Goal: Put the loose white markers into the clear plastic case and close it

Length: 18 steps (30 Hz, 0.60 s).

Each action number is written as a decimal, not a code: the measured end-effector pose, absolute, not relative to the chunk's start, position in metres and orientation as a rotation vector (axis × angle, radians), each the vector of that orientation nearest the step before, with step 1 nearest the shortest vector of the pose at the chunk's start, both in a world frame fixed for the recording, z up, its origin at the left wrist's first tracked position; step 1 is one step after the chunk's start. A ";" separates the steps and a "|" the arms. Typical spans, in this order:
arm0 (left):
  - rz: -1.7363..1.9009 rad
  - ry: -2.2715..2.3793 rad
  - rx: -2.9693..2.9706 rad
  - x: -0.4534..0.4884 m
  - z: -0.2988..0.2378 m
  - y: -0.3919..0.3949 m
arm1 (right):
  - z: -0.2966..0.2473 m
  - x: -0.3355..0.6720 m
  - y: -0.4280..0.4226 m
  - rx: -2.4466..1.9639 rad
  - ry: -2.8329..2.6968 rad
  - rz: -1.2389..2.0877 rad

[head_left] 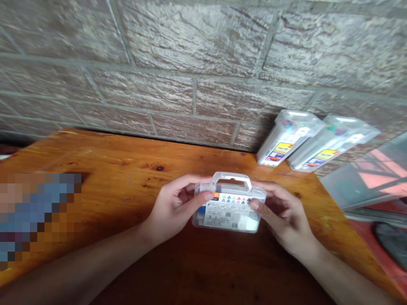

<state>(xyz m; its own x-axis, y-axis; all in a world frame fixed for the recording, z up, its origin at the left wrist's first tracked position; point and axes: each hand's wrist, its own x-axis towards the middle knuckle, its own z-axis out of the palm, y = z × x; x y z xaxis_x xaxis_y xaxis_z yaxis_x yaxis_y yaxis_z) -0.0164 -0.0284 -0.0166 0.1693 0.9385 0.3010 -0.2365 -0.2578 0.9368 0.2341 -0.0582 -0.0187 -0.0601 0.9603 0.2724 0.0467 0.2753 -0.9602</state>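
A clear plastic carry case (233, 214) with a moulded handle (233, 175) is held upright between my two hands. Its label, turned toward me, carries rows of small coloured marks and fine print that I cannot read. My left hand (178, 207) grips the left side, thumb on the front and fingers behind. On the right side, my right hand (284, 216) does the same, its thumb pressed near the label's edge. The fingers behind the case are partly hidden. What lies inside the case cannot be made out clearly.
Two clear plastic containers, a left one (289, 135) and a right one (333, 142), stand at the back right of the wooden table (127, 161), against a stone-block wall (165, 93). A blurred-out blue item (34, 216) lies at the left.
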 end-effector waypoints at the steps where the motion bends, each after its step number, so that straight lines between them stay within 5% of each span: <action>1: 1.356 0.771 1.343 -0.016 -0.015 -0.028 | -0.017 0.233 -0.058 -1.013 -1.413 1.008; 18: 1.344 0.843 1.412 -0.017 -0.014 -0.023 | -0.014 0.229 -0.057 -1.022 -1.356 1.023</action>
<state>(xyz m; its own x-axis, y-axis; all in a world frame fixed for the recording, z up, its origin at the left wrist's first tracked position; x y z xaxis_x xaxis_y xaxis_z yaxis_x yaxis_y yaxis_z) -0.0173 -0.0229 -0.0139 0.1488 0.9409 0.3041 -0.1360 -0.2851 0.9488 0.2293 -0.0572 -0.0140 -0.0276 0.9668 0.2542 0.0209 0.2548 -0.9668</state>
